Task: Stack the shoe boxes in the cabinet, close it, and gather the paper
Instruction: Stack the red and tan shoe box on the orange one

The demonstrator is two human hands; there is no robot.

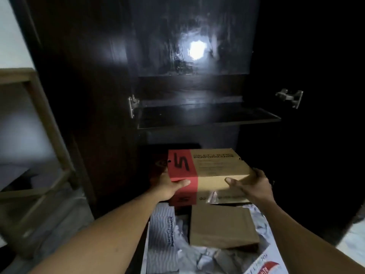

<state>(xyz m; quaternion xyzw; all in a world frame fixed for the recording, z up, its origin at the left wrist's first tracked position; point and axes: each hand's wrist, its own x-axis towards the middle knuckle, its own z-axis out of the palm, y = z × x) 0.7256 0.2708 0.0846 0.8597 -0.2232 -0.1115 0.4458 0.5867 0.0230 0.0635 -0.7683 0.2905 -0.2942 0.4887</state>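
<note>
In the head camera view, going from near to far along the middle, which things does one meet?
Crumpled paper → flat brown cardboard piece → red and brown shoe box held by left hand and right hand → glass shelf → cabinet back.

The room was dim — a bright light spot [196, 50] glared off glossy dark wood. At left stood a brown wooden frame [42, 123] against a pale wall [11, 36]; grey floor [59, 224] lay below.

Red-and-tan shoe box [207, 169], near-black cabinet [98, 95], grey-striped white paper [161, 240]
</note>
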